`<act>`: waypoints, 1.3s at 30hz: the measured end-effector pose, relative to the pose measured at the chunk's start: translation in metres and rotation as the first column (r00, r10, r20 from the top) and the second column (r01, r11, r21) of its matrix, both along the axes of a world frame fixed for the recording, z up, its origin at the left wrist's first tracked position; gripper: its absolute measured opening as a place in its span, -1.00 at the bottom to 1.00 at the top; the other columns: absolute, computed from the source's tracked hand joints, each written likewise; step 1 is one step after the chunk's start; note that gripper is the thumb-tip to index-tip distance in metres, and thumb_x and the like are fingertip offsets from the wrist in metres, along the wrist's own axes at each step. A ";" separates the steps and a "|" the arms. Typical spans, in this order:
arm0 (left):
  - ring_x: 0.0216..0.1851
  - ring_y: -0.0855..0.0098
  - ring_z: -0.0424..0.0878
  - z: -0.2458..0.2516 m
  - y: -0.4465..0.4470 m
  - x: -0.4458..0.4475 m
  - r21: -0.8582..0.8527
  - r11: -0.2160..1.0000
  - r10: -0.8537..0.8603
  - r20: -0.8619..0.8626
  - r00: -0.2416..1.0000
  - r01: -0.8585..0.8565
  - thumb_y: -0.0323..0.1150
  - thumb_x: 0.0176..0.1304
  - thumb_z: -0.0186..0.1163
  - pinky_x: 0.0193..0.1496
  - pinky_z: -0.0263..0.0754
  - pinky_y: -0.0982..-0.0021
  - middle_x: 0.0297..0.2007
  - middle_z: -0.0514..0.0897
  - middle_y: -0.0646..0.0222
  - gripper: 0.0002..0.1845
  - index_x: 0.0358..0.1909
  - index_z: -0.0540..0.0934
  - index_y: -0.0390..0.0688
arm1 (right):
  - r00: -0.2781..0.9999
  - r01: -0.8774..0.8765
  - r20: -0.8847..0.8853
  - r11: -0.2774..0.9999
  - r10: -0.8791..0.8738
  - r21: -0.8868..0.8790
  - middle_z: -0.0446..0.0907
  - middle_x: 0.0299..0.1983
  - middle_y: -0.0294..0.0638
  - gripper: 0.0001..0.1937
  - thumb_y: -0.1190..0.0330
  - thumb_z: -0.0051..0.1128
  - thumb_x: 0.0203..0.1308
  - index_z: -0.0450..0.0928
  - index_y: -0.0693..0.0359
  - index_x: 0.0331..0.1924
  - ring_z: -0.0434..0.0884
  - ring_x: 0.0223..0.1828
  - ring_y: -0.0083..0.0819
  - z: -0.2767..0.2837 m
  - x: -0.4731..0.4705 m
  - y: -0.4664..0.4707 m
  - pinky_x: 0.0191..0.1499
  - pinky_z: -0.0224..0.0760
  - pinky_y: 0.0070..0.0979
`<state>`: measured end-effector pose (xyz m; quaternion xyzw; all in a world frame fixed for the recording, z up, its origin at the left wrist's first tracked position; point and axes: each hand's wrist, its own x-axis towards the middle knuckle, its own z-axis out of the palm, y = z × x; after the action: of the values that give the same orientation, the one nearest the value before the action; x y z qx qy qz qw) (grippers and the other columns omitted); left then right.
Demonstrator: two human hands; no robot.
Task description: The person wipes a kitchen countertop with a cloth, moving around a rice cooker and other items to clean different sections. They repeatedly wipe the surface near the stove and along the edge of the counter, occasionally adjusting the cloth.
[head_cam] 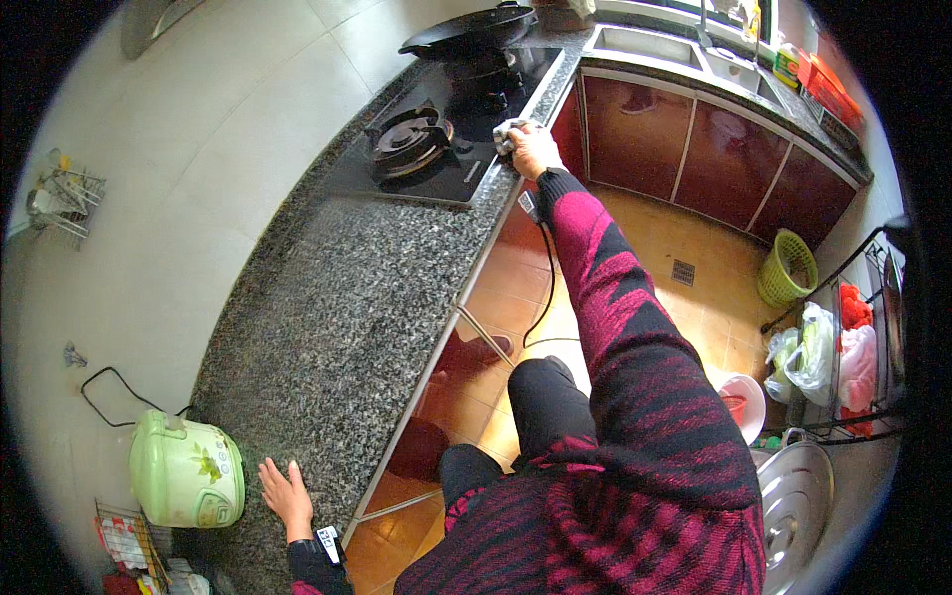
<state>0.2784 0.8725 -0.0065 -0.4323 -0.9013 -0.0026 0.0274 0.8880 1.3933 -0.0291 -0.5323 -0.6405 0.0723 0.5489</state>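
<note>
My right hand (537,151) grips a bunched grey cloth (508,134) at the front edge of the black glass gas hob (465,160). The cloth touches the hob's front rim, to the right of the near burner (410,141). My left hand (286,492) holds nothing, its fingers spread over the speckled granite countertop (349,297). Just beyond those fingertips stands a green rice cooker (190,470) with its lid down. A black wok (476,31) sits on the far burner.
A sink (647,48) is set into the counter beyond the hob. Dark red cabinets (639,134) line the floor there. At my right are a green plastic basket (777,279), a rack holding plastic bags (814,349), and a large metal lid (796,513). A utensil rack (67,197) hangs on the wall.
</note>
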 end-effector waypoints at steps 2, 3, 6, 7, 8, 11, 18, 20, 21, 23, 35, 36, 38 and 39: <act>0.65 0.02 -0.08 -0.001 0.000 -0.001 0.005 1.000 0.005 -0.005 1.000 -0.005 0.22 0.58 -0.16 0.61 -0.20 -0.15 0.63 0.02 0.04 -0.16 0.64 0.06 -0.15 | 0.985 0.081 0.147 0.995 -0.089 0.059 0.71 -0.08 -0.14 -0.81 0.36 0.09 0.27 0.73 0.05 -0.15 0.66 0.01 -0.12 0.003 -0.006 -0.008 0.10 0.52 -0.22; 0.65 0.02 -0.08 -0.001 0.000 -0.001 0.019 1.000 -0.009 -0.012 1.000 0.009 0.22 0.58 -0.16 0.61 -0.20 -0.15 0.63 0.03 0.04 -0.16 0.64 0.06 -0.15 | 0.879 0.163 0.419 0.968 -0.229 0.189 0.71 -0.07 -0.16 -0.81 0.35 0.13 0.23 0.73 0.02 -0.14 0.66 0.02 -0.12 0.007 -0.007 -0.016 0.12 0.51 -0.23; 0.66 0.03 -0.10 -0.002 -0.001 -0.001 -0.002 1.000 -0.002 -0.005 1.000 0.002 0.24 0.57 -0.17 0.62 -0.23 -0.17 0.64 0.01 0.05 -0.15 0.64 0.04 -0.14 | 0.895 0.004 0.442 0.990 -0.067 0.143 0.71 -0.02 -0.24 -0.71 0.30 0.24 0.08 0.76 -0.13 -0.07 0.62 0.12 -0.12 0.014 -0.025 -0.050 0.20 0.47 -0.16; 0.66 0.03 -0.11 -0.001 -0.002 -0.001 0.009 1.000 -0.004 0.011 1.000 0.004 0.25 0.57 -0.18 0.62 -0.24 -0.17 0.64 0.00 0.05 -0.15 0.65 0.03 -0.14 | 0.898 -0.074 0.440 0.988 0.007 0.134 0.72 -0.06 -0.22 -0.70 0.31 0.24 0.06 0.76 -0.12 -0.08 0.63 0.10 -0.09 0.016 -0.031 -0.066 0.16 0.49 -0.14; 0.66 0.04 -0.12 0.000 -0.002 -0.001 0.009 1.000 -0.002 0.036 0.999 0.002 0.26 0.57 -0.19 0.62 -0.25 -0.17 0.64 -0.01 0.05 -0.14 0.65 0.02 -0.13 | 0.880 -0.147 0.472 0.976 0.057 0.158 0.73 -0.10 -0.21 -0.71 0.32 0.23 0.06 0.76 -0.09 -0.10 0.63 0.07 -0.07 0.017 -0.041 -0.081 0.13 0.50 -0.12; 0.65 0.06 -0.05 -0.002 -0.002 0.002 0.040 0.999 -0.002 -0.012 1.000 0.002 0.25 0.56 -0.15 0.60 -0.16 -0.16 0.63 0.06 0.11 -0.16 0.64 0.09 -0.11 | 0.823 -0.287 0.548 0.943 0.153 0.166 0.65 -0.11 -0.12 -0.77 0.36 0.27 -0.02 0.70 0.06 -0.21 0.61 0.00 -0.03 0.009 -0.064 -0.132 0.11 0.51 -0.10; 0.67 0.05 -0.15 0.005 -0.001 0.005 -0.013 1.000 0.006 0.042 0.999 -0.005 0.28 0.57 -0.22 0.63 -0.28 -0.16 0.65 -0.03 0.07 -0.13 0.66 0.00 -0.11 | 0.809 -0.293 0.521 0.955 0.272 -0.044 0.68 -0.12 -0.13 -0.68 0.24 0.30 0.12 0.73 -0.03 0.00 0.69 -0.03 -0.07 0.028 -0.057 -0.116 0.03 0.58 -0.11; 0.67 0.07 -0.16 0.006 0.000 0.006 -0.022 1.000 0.012 0.034 0.999 -0.012 0.28 0.57 -0.23 0.63 -0.28 -0.15 0.65 -0.04 0.09 -0.13 0.66 -0.01 -0.11 | 0.868 -0.273 0.418 0.961 0.269 -0.051 0.68 -0.12 -0.15 -0.69 0.25 0.29 0.14 0.73 -0.05 0.00 0.69 -0.04 -0.06 0.026 -0.040 -0.102 0.03 0.58 -0.11; 0.67 0.07 -0.16 0.006 -0.001 0.007 -0.028 1.000 0.010 0.031 0.999 -0.009 0.28 0.57 -0.23 0.63 -0.29 -0.15 0.65 -0.04 0.09 -0.13 0.66 -0.01 -0.11 | 0.875 -0.288 0.408 0.958 0.260 0.008 0.68 -0.12 -0.15 -0.69 0.26 0.30 0.12 0.72 -0.05 -0.01 0.68 -0.03 -0.06 0.024 -0.027 -0.095 0.03 0.58 -0.11; 0.67 0.07 -0.16 0.006 0.000 0.006 -0.029 1.000 0.006 0.022 1.000 -0.006 0.28 0.58 -0.23 0.63 -0.29 -0.15 0.65 -0.04 0.09 -0.14 0.66 -0.01 -0.11 | 0.884 -0.062 0.468 0.995 0.018 0.078 0.66 -0.12 -0.12 -0.69 0.34 0.30 0.04 0.65 0.02 -0.06 0.65 0.02 0.00 0.018 -0.014 -0.080 0.07 0.57 -0.09; 0.67 0.06 -0.14 0.000 -0.002 0.001 -0.003 1.000 0.008 0.018 1.000 -0.008 0.25 0.58 -0.20 0.61 -0.24 -0.17 0.65 -0.03 0.08 -0.16 0.65 0.03 -0.11 | 0.900 0.107 0.413 0.990 -0.136 0.094 0.61 0.07 -0.14 -0.78 0.36 0.17 0.19 0.67 -0.01 -0.08 0.56 0.16 0.01 0.020 -0.059 -0.050 0.17 0.45 0.04; 0.67 0.06 -0.14 0.000 -0.002 0.001 -0.008 1.000 0.009 0.015 1.000 -0.009 0.25 0.58 -0.20 0.61 -0.25 -0.17 0.65 -0.03 0.08 -0.16 0.65 0.02 -0.11 | 0.889 0.022 0.450 0.990 -0.084 0.142 0.61 0.08 -0.17 -0.76 0.34 0.17 0.19 0.67 -0.03 -0.06 0.54 0.18 -0.02 0.018 -0.067 -0.057 0.17 0.41 0.06; 0.67 0.06 -0.14 0.000 -0.002 0.001 -0.012 1.000 0.007 0.016 1.000 -0.007 0.25 0.58 -0.21 0.61 -0.26 -0.16 0.65 -0.03 0.09 -0.16 0.66 0.01 -0.10 | 0.839 -0.141 0.542 0.984 0.059 0.111 0.60 0.09 -0.22 -0.74 0.30 0.17 0.20 0.65 -0.06 -0.01 0.51 0.20 -0.07 0.015 -0.079 -0.071 0.18 0.36 0.09; 0.67 0.06 -0.13 0.000 -0.002 0.002 -0.023 1.000 0.013 0.019 1.000 -0.012 0.26 0.58 -0.21 0.62 -0.26 -0.16 0.65 -0.02 0.09 -0.16 0.66 0.02 -0.10 | 0.801 -0.232 0.583 0.969 0.139 0.088 0.60 0.09 -0.25 -0.72 0.27 0.18 0.21 0.65 -0.08 0.02 0.50 0.21 -0.10 0.015 -0.082 -0.077 0.17 0.34 0.08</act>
<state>0.2804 0.8707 -0.0063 -0.4268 -0.9042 0.0037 0.0138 0.8056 1.3166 -0.0141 -0.4196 -0.8283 -0.0870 0.3610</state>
